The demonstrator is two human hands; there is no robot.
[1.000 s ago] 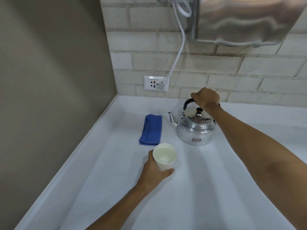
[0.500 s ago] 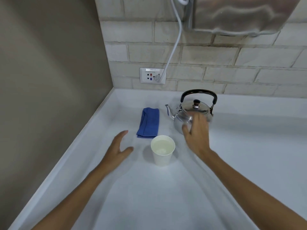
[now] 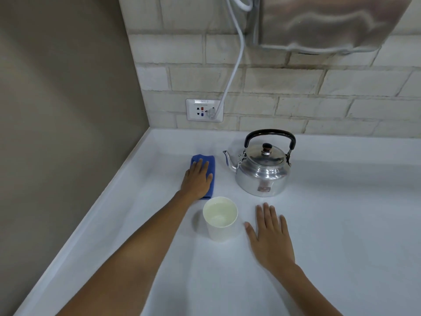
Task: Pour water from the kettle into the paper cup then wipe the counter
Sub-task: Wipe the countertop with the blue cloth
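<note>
At the left, the left hand [image 3: 197,179] now lies flat on the blue cloth [image 3: 210,164], fingers spread and pointing toward the back wall, palm down and not yet closed around the fabric. Half a second ago this hand hovered open over bare counter [image 3: 341,224] short of the cloth, and a second ago it was wrapped around the cup. The cloth is folded into a narrow strip whose long axis runs from the near side toward the wall, roughly in line with the forearm; its near end stops just behind the cup.

The cup [image 3: 220,218] stands upright on the counter in the middle, free of both hands, with water visible inside (so the pour looks finished). Its mouth faces straight up.

Further right and back, the kettle [image 3: 264,169] sits upright on the counter with its lid on, handle arched above it and the spout pointing left toward the cloth. The right hand let go of that handle within the last second.

The right hand [image 3: 271,238] now rests open and flat on the counter just right of the cup, fingers extended toward the kettle, holding nothing.

Together these shifts suggest the task has passed to wiping: the left hand probably needs only to press or gather the cloth and sweep it, keeping clear of the full cup close by.
</note>
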